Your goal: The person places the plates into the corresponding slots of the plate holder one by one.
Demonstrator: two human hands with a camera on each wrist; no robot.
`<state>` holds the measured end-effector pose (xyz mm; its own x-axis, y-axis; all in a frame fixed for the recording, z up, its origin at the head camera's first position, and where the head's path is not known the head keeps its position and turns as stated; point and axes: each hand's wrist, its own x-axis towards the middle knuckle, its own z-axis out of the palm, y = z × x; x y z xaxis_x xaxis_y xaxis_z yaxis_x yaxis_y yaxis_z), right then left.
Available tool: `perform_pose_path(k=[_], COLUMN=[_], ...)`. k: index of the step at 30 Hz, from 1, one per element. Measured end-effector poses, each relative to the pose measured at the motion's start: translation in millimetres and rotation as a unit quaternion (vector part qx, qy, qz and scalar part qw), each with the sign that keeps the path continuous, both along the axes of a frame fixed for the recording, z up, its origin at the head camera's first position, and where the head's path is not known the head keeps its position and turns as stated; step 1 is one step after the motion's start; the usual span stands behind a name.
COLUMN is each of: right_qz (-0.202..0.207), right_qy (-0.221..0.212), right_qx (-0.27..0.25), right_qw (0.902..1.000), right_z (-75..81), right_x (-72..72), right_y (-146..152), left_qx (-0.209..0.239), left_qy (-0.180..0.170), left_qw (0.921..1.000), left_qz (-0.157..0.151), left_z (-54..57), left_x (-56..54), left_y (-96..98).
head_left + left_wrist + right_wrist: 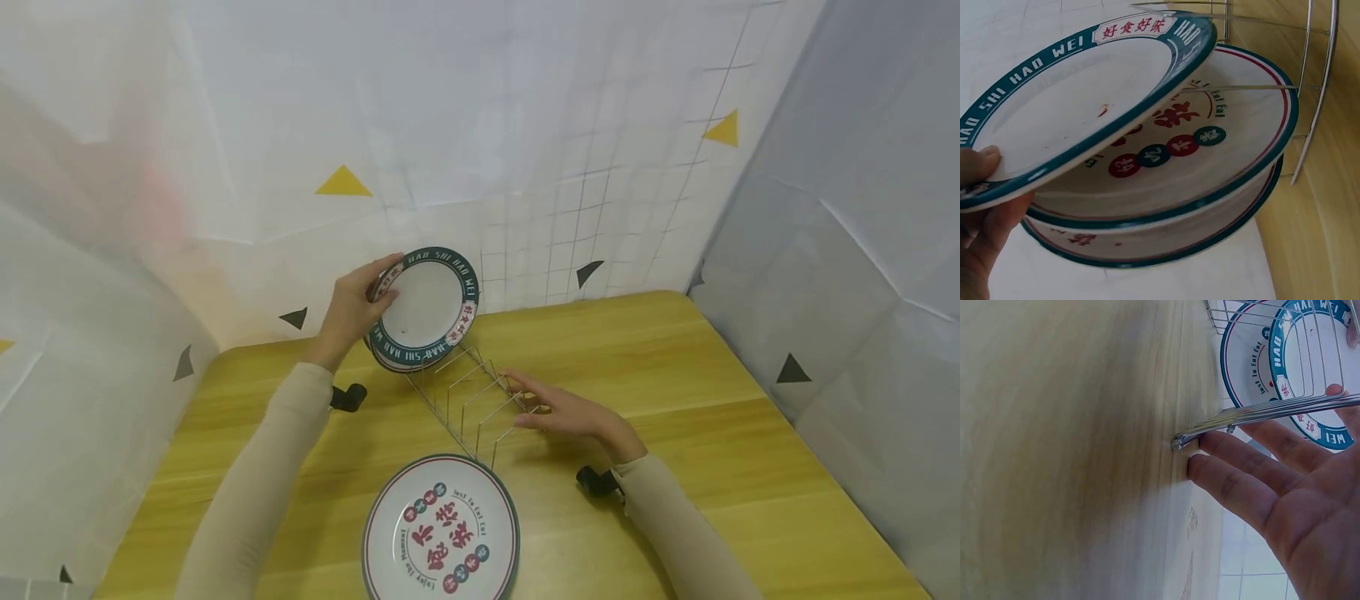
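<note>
My left hand (362, 304) pinches the edge of a small white plate (423, 304) with a green lettered rim, thumb on its face and fingers behind. In the left wrist view this plate leans at the end of the wire dish rack (1317, 106). Two larger plates with red and green print stand behind it, the nearer one (1241, 181) partly covered. My right hand (573, 412) is at the rack's other end, fingers extended. The right wrist view shows its fingertips (1210, 464) right at the rack's bottom wire (1285, 409), low over the table.
A large round plate (438, 533) with red characters lies face up on the wooden table (637, 383), in front of the rack. White sheeting (487, 125) with yellow and black triangles rises behind the table and at both sides. Dark camera mounts (595, 481) sit at the wrists.
</note>
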<state>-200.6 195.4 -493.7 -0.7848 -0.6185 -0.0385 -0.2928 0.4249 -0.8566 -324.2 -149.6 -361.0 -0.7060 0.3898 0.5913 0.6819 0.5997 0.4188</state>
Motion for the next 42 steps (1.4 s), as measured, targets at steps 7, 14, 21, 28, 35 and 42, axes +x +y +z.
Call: perform_pose_path(k=[7, 14, 21, 28, 35, 42], right_qz=[-0.002, -0.002, -0.005, -0.007, -0.003, 0.003], right_qy=[-0.007, -0.009, -0.006, -0.009, -0.004, -0.012], right_qx=[0.001, -0.001, 0.004, 0.006, -0.009, 0.0], right_qw=[1.0, 1.0, 1.0, 0.9999, 0.9999, 0.9999], right_z=[3.8, 1.3, -0.5, 2.4, -0.9, -9.6], right_x=[0.6, 0.2, -0.4, -1.2, -5.2, -2.4], right_y=[-1, -1, -1, 1, 5, -2], left_qx=[0.002, -0.049, -0.085, -0.093, -0.152, -0.169], left_qy=[0.004, 0.009, 0.027, 0.034, 0.015, 0.081], left_qw=[0.9999, 0.9981, 0.9939, 0.9934, 0.9877, 0.9818], left_qz=[-0.01, -0.037, -0.065, -0.058, -0.031, 0.033], left_z=[-0.4, -15.9, -30.8, -34.5, -29.9, -35.9], left_x=[3.8, 4.0, 5.8, 4.8, 4.6, 32.0], left_y=[3.0, 4.2, 6.2, 8.7, 15.5, 1.0])
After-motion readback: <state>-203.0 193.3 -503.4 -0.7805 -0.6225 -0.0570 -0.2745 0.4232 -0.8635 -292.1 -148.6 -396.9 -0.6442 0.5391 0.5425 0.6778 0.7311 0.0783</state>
